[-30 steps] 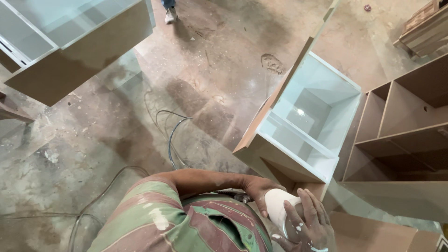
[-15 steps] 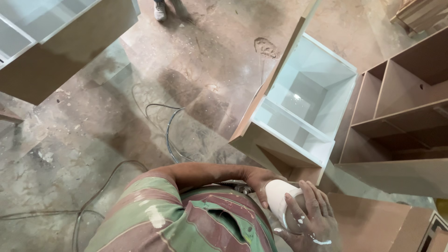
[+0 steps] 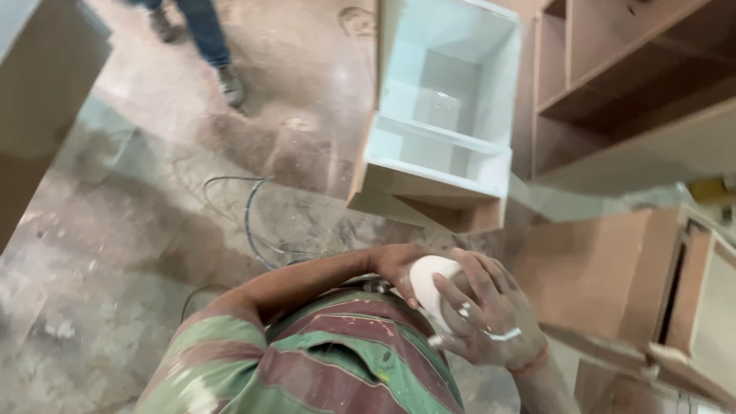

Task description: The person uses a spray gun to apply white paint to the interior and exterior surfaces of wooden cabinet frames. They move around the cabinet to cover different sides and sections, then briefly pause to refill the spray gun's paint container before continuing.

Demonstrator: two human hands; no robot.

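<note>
Head view, looking straight down, shows us both of our hands meeting at chest height over a small rounded white object (image 3: 431, 280), smooth and pale, held close against our striped green and maroon shirt (image 3: 337, 360). Our right hand (image 3: 484, 310) wraps over it from the right, fingers spread and curled around its side, with white smears on the knuckles. Our left hand (image 3: 397, 264) comes in from the left, its forearm crossing the chest; its fingers are tucked behind the object, so we cannot tell how they lie, only that the hand touches it. Most of the object is covered by the two hands and we cannot make out what it is.

Past the hands stands a white laminated open cabinet box (image 3: 448, 115) on the dusty concrete floor (image 3: 115, 253), a thin dark cable (image 3: 249, 222) looped beside it. Brown fibreboard shelving (image 3: 613, 84) is cut off at the right edge. At the top, another person's legs (image 3: 203, 38) show only from the knee down.
</note>
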